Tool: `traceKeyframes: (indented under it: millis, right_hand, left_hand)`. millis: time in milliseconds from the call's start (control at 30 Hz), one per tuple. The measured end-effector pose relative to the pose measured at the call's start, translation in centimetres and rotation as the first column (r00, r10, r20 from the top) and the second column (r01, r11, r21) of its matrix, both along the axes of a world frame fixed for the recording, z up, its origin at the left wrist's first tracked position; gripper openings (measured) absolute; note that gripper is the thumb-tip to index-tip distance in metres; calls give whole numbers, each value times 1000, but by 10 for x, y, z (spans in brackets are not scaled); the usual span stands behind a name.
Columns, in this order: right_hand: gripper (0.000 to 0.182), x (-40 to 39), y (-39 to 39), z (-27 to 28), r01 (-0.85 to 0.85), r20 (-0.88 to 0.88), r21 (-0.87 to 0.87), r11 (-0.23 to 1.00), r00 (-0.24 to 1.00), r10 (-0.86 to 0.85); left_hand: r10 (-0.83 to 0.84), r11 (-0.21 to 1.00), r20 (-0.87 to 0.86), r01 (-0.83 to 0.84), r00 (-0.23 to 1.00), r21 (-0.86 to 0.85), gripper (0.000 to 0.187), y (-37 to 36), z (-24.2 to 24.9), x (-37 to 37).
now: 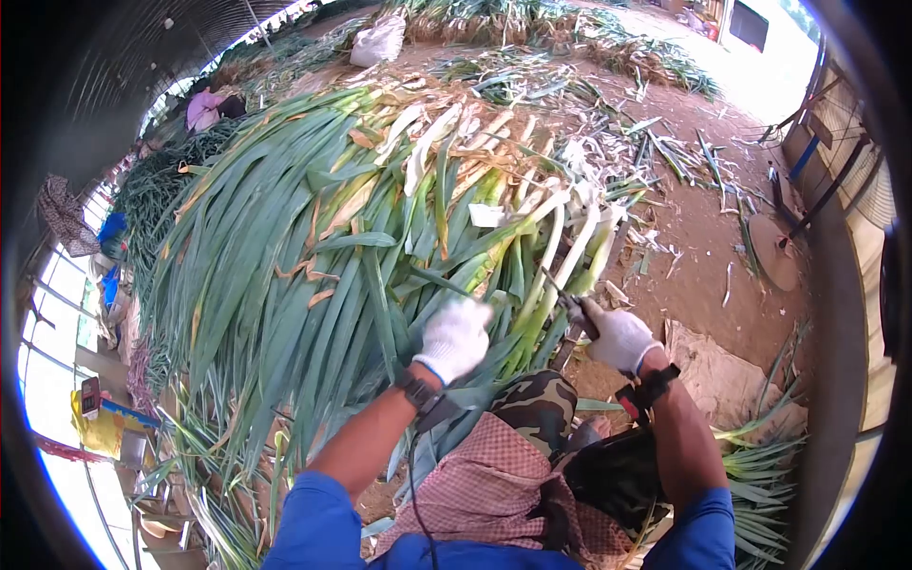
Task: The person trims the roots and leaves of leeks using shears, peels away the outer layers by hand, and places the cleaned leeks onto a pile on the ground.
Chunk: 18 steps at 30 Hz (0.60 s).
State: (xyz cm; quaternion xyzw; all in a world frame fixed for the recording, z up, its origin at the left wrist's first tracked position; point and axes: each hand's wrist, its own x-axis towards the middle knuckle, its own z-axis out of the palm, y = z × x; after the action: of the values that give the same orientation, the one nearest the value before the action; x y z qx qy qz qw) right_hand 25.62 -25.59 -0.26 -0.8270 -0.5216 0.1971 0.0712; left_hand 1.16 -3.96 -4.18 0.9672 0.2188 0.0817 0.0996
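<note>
A large heap of leeks (275,237) fills the space in front of me, green leaves to the left and pale stalks to the right. My left hand (454,337), in a white knit glove, is over the leaves at the near side of the heap; motion blurs its fingers. My right hand (617,334), gloved too, is closed around the dark handle of a knife (578,316). The blade points up and left, close to several trimmed white leek stalks (577,249). Dry brown outer leaves (475,142) lie across the top of the heap.
Peeled scraps (655,242) litter the dirt floor right of the heap. A flattened sheet (708,366) and more green leaves (760,484) lie at my right. A person (203,109) sits at the far left. A white sack (378,41) stands behind the heap.
</note>
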Motion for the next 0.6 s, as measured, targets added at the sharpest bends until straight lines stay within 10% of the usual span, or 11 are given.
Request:
traceKeyframes:
  millis: [133, 600]
  right_hand:
    - [62, -15, -5, 8, -32, 23, -33, 999, 999, 33]
    - [74, -28, 3, 0, -79, 87, -80, 994, 993, 85]
  left_hand:
    - [326, 937, -16, -321, 945, 138, 30, 41, 4, 15]
    - [161, 942, -333, -245, 929, -229, 63, 104, -15, 53]
